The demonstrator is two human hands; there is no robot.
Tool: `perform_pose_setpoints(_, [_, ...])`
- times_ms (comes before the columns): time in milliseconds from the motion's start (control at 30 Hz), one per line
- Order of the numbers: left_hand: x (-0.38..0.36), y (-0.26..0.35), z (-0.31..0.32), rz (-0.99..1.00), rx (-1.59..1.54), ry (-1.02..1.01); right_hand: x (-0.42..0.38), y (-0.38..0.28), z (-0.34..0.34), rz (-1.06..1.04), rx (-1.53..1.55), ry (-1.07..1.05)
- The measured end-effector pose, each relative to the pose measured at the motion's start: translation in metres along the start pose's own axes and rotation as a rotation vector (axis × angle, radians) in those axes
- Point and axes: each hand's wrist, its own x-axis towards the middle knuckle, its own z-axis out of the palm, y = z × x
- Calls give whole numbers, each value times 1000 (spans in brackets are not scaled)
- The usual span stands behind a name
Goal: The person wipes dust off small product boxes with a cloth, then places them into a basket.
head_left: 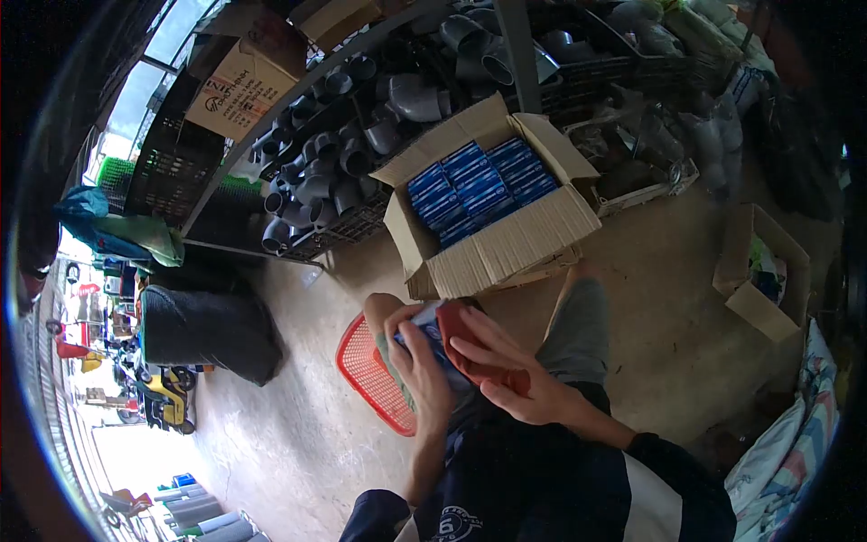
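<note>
My left hand (420,361) grips a small blue box (423,332) over my lap. My right hand (510,375) rests on a red cloth-like piece (470,348) pressed against that box. Just ahead on the floor stands an open cardboard carton (506,248) filled with several matching blue boxes (479,190). A red plastic basket (375,375) lies under my left hand, beside my knee.
Racks of grey pipe fittings (334,172) line the back. A second carton (242,86) sits up high at the left, another open box (759,280) at the right. A black bin (208,330) stands at the left on the concrete floor.
</note>
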Motion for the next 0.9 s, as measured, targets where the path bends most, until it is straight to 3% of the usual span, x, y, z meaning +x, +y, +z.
perform_pose_setpoints(133, [-23,4,17,7,-56,70,8,3,-7,84,185,54])
perform_pose_setpoints(267, [-20,1,7,33,35,77,7,-3,3,132,128,54])
perform_pose_setpoints(400, [0,14,-5,-323,-383,190,-8,-7,10,127,-40,-53])
perform_pose_setpoints(433, [1,3,-10,-283,-336,149,-10,-7,9,141,-49,-89])
perform_pose_setpoints(533, [-12,-12,2,-7,70,73,4,1,7,122,240,80])
perform_pose_setpoints(733, [-10,-6,0,-196,-346,94,-1,-16,1,85,-59,-47])
perform_pose_setpoints(867, [2,16,2,-244,-651,159,-19,3,-7,194,358,-72])
perform_pose_setpoints(900, [1,15,1,-268,-707,131,-34,13,-14,427,510,29])
